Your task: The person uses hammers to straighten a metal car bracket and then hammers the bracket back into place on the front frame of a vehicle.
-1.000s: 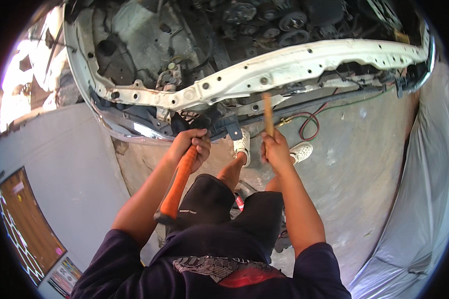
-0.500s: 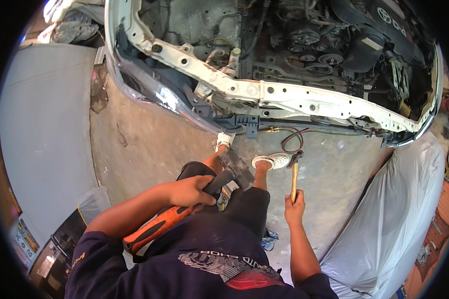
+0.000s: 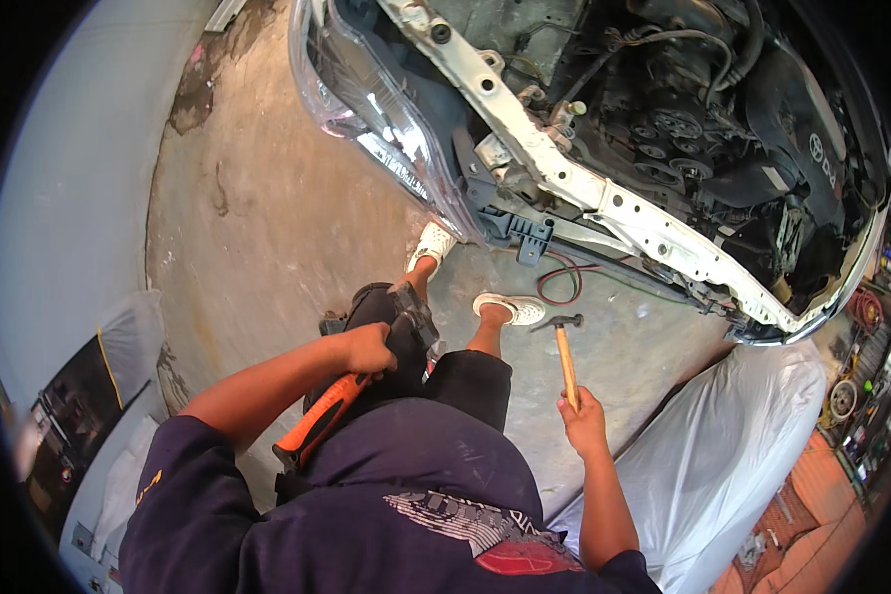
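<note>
My left hand [image 3: 368,350] is wrapped round the upper handle of a sledgehammer [image 3: 322,416], close below its dark, worn metal head. The orange and black grip slants down toward my body, and the head sits over my thigh. Out to the right, my right hand [image 3: 585,420] grips a small hammer [image 3: 566,361] low on its wooden handle. Its dark narrow head points away from me, above the concrete floor. Both tools are apart from the car [image 3: 653,230], whose front end lies open ahead with a white crossbar and the engine showing.
A clear headlight [image 3: 398,148] sits at the car's near left corner. On the concrete floor [image 3: 267,218] a thin red and green hose [image 3: 562,282] lies looped by my shoes. A plastic-covered object [image 3: 703,465] stands at right, a grey panel [image 3: 64,168] at left.
My view has turned, so the car appears shifted right and tilted. The sledgehammer's head has drawn left, nearer my left leg. The small hammer stays in my right hand, tilted slightly left.
</note>
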The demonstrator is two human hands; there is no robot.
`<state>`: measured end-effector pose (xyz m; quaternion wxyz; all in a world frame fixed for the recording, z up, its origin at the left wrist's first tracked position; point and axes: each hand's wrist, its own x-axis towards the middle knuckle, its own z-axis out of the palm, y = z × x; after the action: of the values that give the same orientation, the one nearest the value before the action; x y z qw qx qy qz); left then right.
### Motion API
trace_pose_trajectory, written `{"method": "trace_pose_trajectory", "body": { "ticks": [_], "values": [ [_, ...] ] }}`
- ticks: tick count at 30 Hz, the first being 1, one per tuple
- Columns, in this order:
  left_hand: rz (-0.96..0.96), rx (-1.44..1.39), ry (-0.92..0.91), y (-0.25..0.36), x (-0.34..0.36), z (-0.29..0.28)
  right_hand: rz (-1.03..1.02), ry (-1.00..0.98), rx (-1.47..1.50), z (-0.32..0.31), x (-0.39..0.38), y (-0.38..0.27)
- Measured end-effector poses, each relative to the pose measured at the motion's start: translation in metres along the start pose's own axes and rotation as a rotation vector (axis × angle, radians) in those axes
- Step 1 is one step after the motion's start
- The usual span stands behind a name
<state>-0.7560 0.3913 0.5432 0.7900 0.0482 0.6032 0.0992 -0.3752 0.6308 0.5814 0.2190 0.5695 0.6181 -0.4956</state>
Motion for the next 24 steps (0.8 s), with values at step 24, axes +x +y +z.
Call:
{"method": "trace_pose_trajectory", "body": {
  "ticks": [24],
  "values": [
    [-0.013,-0.219,-0.015,-0.048,0.007,0.010,-0.213,-0.197,-0.177,-0.037,0.130,-0.170]
  ]
}}
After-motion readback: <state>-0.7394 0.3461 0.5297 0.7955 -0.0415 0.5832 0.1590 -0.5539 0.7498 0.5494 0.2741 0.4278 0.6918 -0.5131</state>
